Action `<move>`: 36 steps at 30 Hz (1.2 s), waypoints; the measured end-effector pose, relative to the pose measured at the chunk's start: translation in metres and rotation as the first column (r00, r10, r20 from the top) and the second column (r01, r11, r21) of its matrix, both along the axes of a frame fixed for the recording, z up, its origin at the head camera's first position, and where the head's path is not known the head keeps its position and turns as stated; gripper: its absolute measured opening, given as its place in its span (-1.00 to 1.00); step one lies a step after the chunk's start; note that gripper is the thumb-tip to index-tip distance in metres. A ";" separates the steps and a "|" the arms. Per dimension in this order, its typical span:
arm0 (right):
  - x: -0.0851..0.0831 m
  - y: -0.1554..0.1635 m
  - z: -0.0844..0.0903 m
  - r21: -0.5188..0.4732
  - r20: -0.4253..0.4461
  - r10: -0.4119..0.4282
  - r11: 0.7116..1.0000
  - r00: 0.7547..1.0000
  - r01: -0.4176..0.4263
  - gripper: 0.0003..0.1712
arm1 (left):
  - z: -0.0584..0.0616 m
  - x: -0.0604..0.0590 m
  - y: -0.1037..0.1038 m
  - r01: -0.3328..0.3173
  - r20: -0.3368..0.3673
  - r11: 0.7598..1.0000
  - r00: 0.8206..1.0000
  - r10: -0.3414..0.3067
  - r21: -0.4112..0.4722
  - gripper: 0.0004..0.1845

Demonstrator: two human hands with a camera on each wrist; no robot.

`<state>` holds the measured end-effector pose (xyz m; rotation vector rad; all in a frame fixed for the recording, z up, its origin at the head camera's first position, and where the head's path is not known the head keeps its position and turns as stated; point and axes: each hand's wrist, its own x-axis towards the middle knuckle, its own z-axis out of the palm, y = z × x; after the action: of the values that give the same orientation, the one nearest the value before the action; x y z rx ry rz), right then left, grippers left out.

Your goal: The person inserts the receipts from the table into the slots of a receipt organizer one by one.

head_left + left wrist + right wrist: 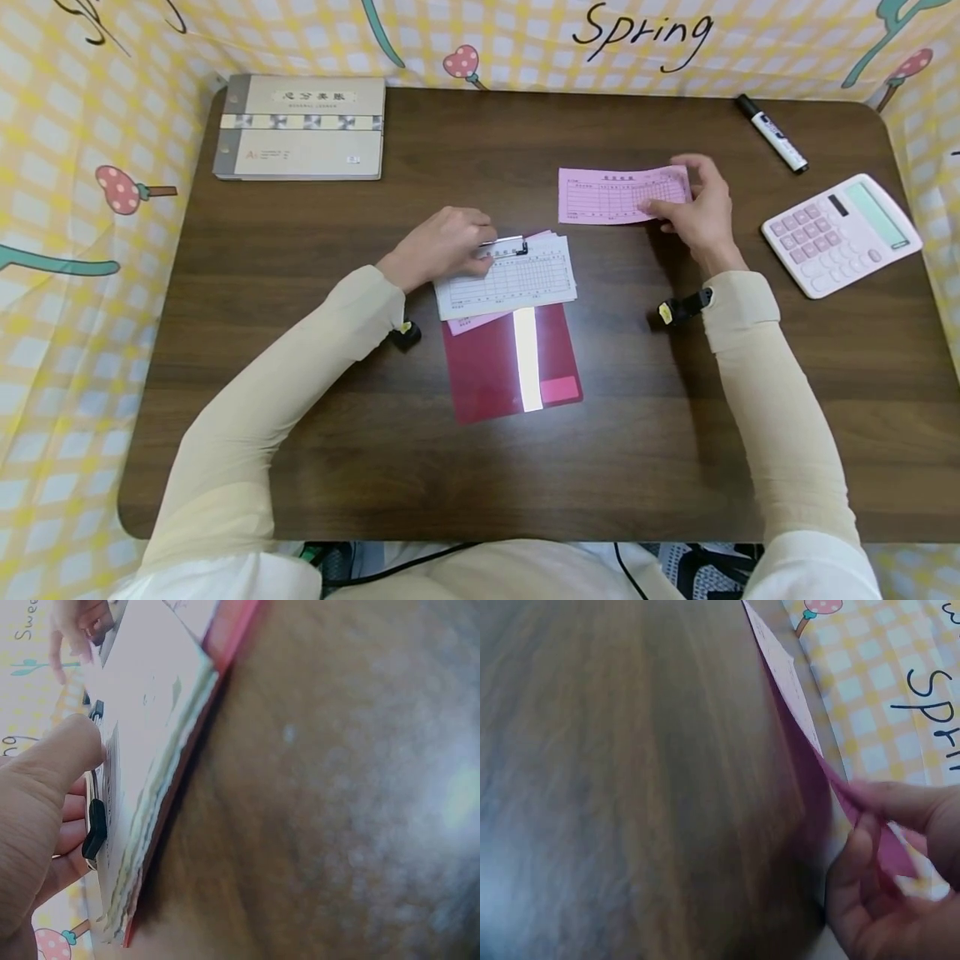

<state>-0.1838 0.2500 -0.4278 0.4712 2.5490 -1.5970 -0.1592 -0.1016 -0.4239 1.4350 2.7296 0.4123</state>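
My left hand [442, 246] grips the top of a small red clipboard [483, 375] at its metal clip [510, 247], thumb over the clip and fingers behind it in the left wrist view. White printed forms [517, 279] lie under the clip, with a pink slip [474, 323] sticking out below them. To the right, my right hand [705, 208] pinches a pink printed form [611, 197] by its right end, between thumb and fingers. In the right wrist view this pink sheet [784, 675] slants up off the tabletop, its near end bent at the fingers [855, 851].
A grey-white ledger book [303, 150] lies at the back left of the brown table [300, 467]. Toward the back right are a black-and-white marker [772, 135] and a pink-and-white calculator [843, 235]. Yellow checked cloth [525, 42] stands around the table's back and sides.
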 end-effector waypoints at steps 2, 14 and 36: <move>0.002 0.000 -0.001 -0.029 -0.014 0.026 0.999 1.000 -0.026 -0.38 | 0.001 0.000 -0.001 -0.003 0.003 1.000 1.000 0.003 -0.003 -0.76; 0.029 -0.015 0.028 -0.093 -0.168 0.035 0.994 0.985 -0.051 -0.79 | -0.001 0.001 0.000 0.013 -0.009 1.000 1.000 -0.013 0.005 -0.75; 0.090 -0.104 -0.003 -0.614 -0.299 0.215 0.702 0.930 -0.360 -0.88 | -0.006 0.002 -0.008 -0.093 0.231 0.987 0.971 0.060 0.134 -0.70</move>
<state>-0.0933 0.1463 -0.4308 -0.1795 1.8114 -2.3229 -0.1576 -0.1095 -0.4299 1.2251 2.6227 0.7418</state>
